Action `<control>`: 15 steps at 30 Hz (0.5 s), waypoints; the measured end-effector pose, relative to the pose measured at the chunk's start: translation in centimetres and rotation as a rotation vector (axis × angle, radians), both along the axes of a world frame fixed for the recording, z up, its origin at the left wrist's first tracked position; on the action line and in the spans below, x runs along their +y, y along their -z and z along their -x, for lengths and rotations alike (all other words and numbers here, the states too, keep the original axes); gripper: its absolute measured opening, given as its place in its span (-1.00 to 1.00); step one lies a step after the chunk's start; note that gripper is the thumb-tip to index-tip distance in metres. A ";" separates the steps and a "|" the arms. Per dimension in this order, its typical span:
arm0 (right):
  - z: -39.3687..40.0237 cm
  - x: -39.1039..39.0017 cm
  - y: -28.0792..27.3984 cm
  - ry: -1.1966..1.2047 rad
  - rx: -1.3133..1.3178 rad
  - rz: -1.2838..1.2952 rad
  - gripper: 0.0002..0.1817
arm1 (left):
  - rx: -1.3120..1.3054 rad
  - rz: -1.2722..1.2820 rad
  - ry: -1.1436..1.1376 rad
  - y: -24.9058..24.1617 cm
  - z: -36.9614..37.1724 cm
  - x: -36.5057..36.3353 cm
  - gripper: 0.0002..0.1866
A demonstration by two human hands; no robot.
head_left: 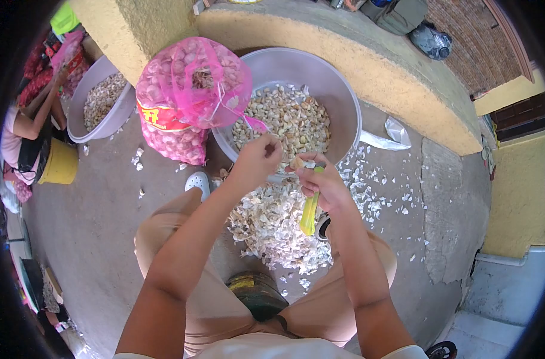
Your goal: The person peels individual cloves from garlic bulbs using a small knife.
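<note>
Yellow-green tool, one: gripped in the right hand, its long end hanging below the fingers; the other end is hidden by the hand. Garlic clove, tan, one: at the fingertips of the same hand, above the tool. Left hand: fingers curled, just beside the right hand, apart from it; whether it holds anything cannot be told. Both hands are over the near rim of the large tub.

Large tub, pale purple, round: holds many loose garlic cloves. Mesh bag, pink, with red and yellow label: full of garlic bulbs, overlapping the tub's left rim in view. Second tub, pale purple, further left: also filled with garlic. Yellow bucket: near another person, at far left. Dark round container: between the wearer's legs.

Floor, grey concrete: a heap of papery peelings before the large tub, loose scraps to the right. White clog: beside the heap. Low curved wall, yellowish: behind the tub, a grey-green bag on top.
</note>
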State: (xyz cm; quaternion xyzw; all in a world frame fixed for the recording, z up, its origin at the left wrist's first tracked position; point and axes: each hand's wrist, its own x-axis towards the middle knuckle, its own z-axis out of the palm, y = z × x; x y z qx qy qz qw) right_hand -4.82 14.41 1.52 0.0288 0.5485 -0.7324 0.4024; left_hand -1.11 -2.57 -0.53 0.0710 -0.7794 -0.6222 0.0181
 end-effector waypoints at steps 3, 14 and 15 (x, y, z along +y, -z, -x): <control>-0.3 -0.2 0.5 -0.031 0.446 -0.267 -0.64 | -0.357 -0.385 0.052 -0.7 0.3 -0.6 -0.83; -0.9 -0.8 0.8 -0.014 0.890 -0.567 -0.60 | -0.243 -0.320 0.098 0.5 0.0 0.0 -0.78; -1.0 -0.8 0.6 -0.023 0.898 -0.580 -0.61 | -0.098 -0.158 0.105 0.4 0.0 0.2 -0.79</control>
